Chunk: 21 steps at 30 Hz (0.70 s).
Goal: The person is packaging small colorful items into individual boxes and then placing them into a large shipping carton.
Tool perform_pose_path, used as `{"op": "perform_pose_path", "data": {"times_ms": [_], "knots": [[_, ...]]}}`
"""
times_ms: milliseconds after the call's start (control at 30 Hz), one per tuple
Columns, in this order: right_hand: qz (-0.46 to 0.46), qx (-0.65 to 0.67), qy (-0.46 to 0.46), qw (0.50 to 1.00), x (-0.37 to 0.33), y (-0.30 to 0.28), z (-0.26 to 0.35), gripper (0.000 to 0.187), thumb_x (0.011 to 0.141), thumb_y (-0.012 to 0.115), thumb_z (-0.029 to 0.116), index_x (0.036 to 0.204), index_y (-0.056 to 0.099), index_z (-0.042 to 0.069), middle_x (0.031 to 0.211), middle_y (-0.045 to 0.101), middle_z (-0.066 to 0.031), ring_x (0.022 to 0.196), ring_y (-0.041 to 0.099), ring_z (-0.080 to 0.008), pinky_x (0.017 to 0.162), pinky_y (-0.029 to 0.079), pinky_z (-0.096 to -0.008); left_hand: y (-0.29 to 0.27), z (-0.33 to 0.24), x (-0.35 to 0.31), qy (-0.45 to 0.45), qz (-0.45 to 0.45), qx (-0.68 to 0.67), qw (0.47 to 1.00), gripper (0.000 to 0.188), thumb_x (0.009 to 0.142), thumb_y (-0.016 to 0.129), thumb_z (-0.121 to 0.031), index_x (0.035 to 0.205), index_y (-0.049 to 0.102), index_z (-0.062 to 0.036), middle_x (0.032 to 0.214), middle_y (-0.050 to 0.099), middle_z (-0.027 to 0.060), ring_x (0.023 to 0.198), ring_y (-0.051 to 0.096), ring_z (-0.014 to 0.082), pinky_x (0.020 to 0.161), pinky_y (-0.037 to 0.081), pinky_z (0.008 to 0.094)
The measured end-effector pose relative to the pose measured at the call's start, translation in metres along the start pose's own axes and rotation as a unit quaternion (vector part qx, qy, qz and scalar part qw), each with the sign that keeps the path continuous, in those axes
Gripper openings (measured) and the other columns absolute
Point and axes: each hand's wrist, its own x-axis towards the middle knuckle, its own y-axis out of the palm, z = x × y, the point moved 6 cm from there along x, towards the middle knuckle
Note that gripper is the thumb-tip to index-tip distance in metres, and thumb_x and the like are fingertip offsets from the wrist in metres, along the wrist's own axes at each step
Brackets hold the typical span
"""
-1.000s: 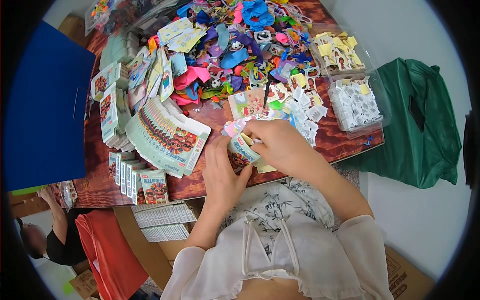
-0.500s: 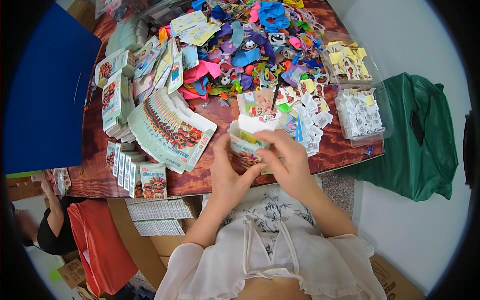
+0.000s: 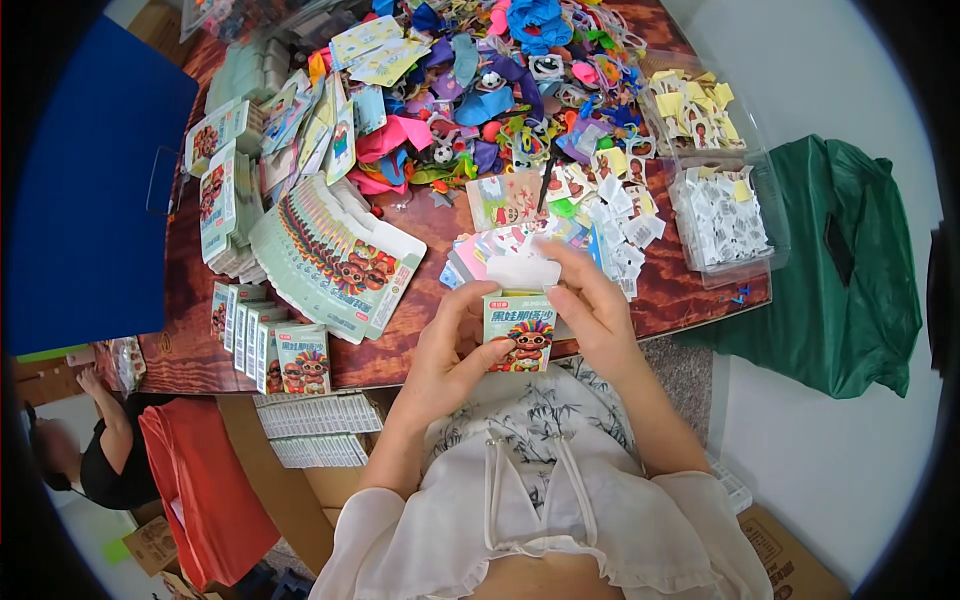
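Upright near the table's front edge is a small pale-green carton point(image 3: 518, 335) with a colourful cartoon figure on its front. Its white top flap point(image 3: 524, 272) stands up, and a bit of yellow shows at the mouth. My left hand point(image 3: 445, 350) grips the carton from the left, thumb across the front. On the other side, my right hand point(image 3: 597, 308) pinches the upper right corner by the flap; some of its fingertips are hidden behind. Just beyond lie overlapping coloured cards point(image 3: 480, 250), a tan printed sheet point(image 3: 505, 200) and loose white stickers point(image 3: 620, 235).
Fanned flat cartons point(image 3: 335, 265) and a row of standing filled cartons point(image 3: 300, 358) are at left. A heap of small toys point(image 3: 490, 100) covers the back. Plastic tubs point(image 3: 720, 225) hold paper pieces at right, beside a green bag point(image 3: 840, 270). Another person point(image 3: 110, 440) is at far left.
The carton has turned upright with its printed front toward me, and has come slightly nearer. My right hand has shifted from its mouth to the raised flap and corner.
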Motion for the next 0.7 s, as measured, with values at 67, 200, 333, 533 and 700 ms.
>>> {"op": "perform_pose_path", "data": {"times_ms": [67,200,333,533,700], "knots": [[-0.036,0.028,0.0,0.999,0.001,-0.004,-0.001,0.026,0.1,0.05,0.006,0.12,0.063,-0.003,0.113,0.065,-0.0093,0.106,0.061,-0.0135,0.091,0.048,-0.0267,-0.001,-0.001,0.0,-0.028,-0.015,0.06,0.998,0.06,0.089,0.065,0.008,0.14,0.037,-0.0046,0.117,0.058,0.0128,0.1,0.064,0.0153,0.079,0.053,0.0264],[0.04,-0.014,-0.064,0.997,0.003,-0.001,-0.008,0.019,0.098,0.053,0.002,0.112,0.064,-0.004,0.119,0.064,-0.0147,0.114,0.06,-0.0159,0.096,0.048,-0.0298,-0.004,-0.002,-0.001,0.01,-0.056,0.066,0.996,0.062,0.088,0.067,0.007,0.14,0.037,-0.0053,0.113,0.059,0.0116,0.091,0.065,0.0132,0.073,0.053,0.0266],[-0.049,0.075,-0.026,0.996,0.007,0.002,-0.018,0.008,0.09,0.066,0.001,0.096,0.064,-0.004,0.103,0.069,-0.0098,0.093,0.063,-0.0102,0.078,0.05,-0.0252,-0.005,0.004,0.001,-0.049,-0.039,0.196,0.979,0.068,0.085,0.073,0.002,0.142,0.036,-0.0058,0.106,0.063,0.0111,0.078,0.063,0.0131,0.065,0.051,0.0276],[-0.058,0.052,0.06,0.995,0.011,-0.01,-0.015,0.009,0.089,0.069,-0.001,0.096,0.064,-0.003,0.092,0.07,-0.0042,0.083,0.063,-0.0065,0.077,0.052,-0.0225,-0.002,-0.001,0.001,-0.062,-0.007,0.241,0.969,0.074,0.084,0.072,0.005,0.145,0.032,-0.0065,0.107,0.061,0.0119,0.081,0.064,0.015,0.067,0.052,0.0269],[-0.013,0.024,0.024,0.999,0.014,-0.01,-0.01,0.008,0.088,0.069,-0.002,0.095,0.067,-0.003,0.095,0.07,-0.0075,0.087,0.064,-0.0091,0.078,0.052,-0.0251,-0.005,0.007,0.0,-0.046,-0.01,0.172,0.984,0.076,0.085,0.068,0.011,0.147,0.027,-0.006,0.111,0.056,0.0116,0.092,0.065,0.0164,0.074,0.054,0.0269]]}}
